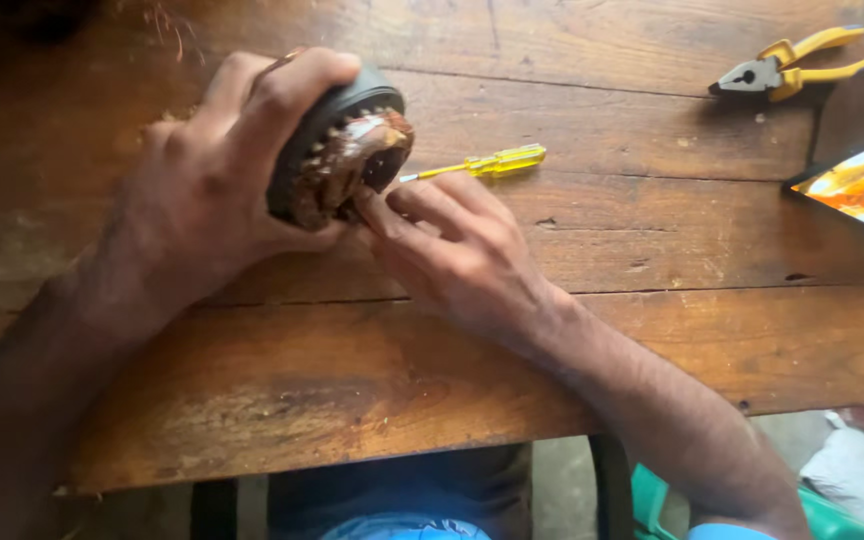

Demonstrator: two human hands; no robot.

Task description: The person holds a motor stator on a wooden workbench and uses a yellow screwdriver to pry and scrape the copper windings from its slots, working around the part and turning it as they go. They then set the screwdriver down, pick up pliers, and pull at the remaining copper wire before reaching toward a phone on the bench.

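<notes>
Nearest the camera we see blue cloth [407, 525] on the person's lap showing below the near edge of the wooden desk [352, 380], with a green plastic thing [657, 490] and a pale bundle [857, 470] down beyond the desk's near right corner.

On the desk itself, toward the far left, we find the left hand [212, 180] wrapped over a round motor part [337, 155]: a dark grey shell with a ring of rusty brown windings and a dark hole in its face. Its fingers curl over the shell's top and the thumb presses from below, so the hand is clamped on the part, which is tilted with its open face turned toward the right. Our view of the right hand [452, 250] shows it just beside that face, fingertips drawn together and touching the lower rim of the windings; whether they pinch anything we cannot tell.

Behind the right hand's fingers lies a small screwdriver [482, 163] with a clear yellow handle, its thin shaft pointing at the part. Near the far right corner rest pliers [787, 68] with yellow grips. At the right edge sits a dark flat rectangular thing [862, 185] with a glossy orange face, partly cut off.
</notes>
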